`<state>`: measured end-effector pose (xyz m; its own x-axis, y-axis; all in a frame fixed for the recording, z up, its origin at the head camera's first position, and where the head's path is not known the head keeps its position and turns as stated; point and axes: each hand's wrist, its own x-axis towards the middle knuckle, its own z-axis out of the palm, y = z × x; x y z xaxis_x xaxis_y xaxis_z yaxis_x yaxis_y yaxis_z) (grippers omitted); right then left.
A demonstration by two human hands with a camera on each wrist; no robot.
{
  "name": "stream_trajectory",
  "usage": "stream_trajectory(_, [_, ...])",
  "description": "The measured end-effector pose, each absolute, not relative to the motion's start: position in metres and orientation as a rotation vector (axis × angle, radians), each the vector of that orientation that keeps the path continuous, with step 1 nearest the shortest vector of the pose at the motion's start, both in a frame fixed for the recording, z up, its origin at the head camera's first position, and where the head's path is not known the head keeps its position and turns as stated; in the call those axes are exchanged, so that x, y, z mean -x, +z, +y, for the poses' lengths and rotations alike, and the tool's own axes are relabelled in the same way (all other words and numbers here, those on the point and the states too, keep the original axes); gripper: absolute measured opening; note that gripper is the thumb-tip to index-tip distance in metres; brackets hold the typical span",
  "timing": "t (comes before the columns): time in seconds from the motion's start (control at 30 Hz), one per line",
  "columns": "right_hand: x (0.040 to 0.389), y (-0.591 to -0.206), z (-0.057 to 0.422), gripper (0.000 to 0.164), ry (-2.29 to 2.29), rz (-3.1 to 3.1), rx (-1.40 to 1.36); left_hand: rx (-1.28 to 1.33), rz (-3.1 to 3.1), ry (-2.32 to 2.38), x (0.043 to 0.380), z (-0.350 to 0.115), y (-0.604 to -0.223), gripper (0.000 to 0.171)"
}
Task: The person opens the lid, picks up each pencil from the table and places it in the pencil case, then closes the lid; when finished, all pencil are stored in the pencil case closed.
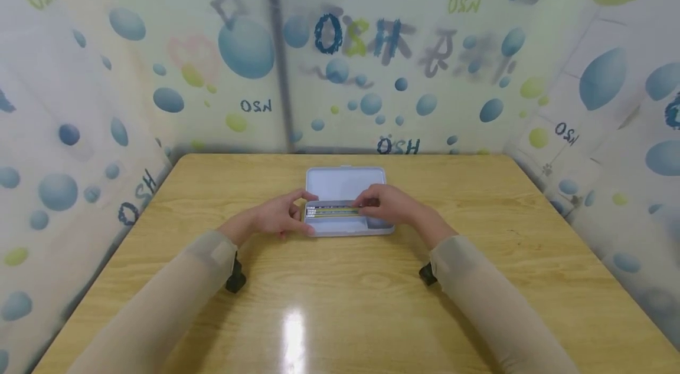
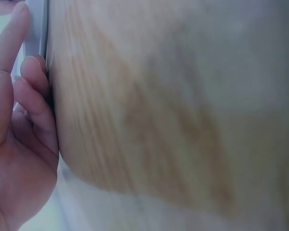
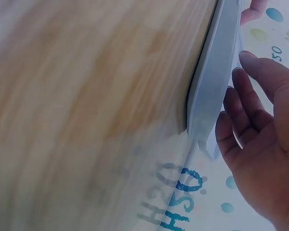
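A pale blue-white pencil case (image 1: pixel 334 226) lies with its lid (image 1: pixel 345 181) raised at the back, on the wooden table. Several slim pencils (image 1: pixel 333 212), some yellowish, lie lengthwise in its rear compartment. My left hand (image 1: pixel 276 215) holds the case's left end, thumb at the front corner and index finger at the rear. Over the right half of the case, my right hand (image 1: pixel 390 204) pinches the right end of a pencil between thumb and fingertips. In the right wrist view, the case side (image 3: pixel 216 72) hides what the fingertips (image 3: pixel 248 57) touch.
The wooden table (image 1: pixel 340 291) extends around the case, with its far edge just behind the lid. Patterned curtains (image 1: pixel 340 85) with blue and green drops enclose the back and both sides. Dark wrist devices (image 1: pixel 235 276) sit under both sleeves.
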<state>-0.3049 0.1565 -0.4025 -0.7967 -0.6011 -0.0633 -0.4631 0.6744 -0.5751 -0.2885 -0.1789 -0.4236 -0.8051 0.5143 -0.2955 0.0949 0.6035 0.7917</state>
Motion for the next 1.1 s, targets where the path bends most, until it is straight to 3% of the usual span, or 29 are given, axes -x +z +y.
stream_trajectory(0.33, [0.303, -0.399, 0.19, 0.022, -0.876, 2.693, 0.735, -0.521, 2.313, 1.19, 0.287, -0.187, -0.426, 0.093])
stream_trajectory(0.6, [0.315, -0.398, 0.22, 0.026, -0.896, 2.776, 0.708, -0.429, 2.494, 1.347, 0.296, -0.199, -0.421, 0.071])
stream_trajectory(1.1, [0.347, -0.41, 0.223, 0.053, -1.137, 2.679, 0.494, -0.328, 2.51, 1.411, 0.328, -0.184, -0.417, 0.07])
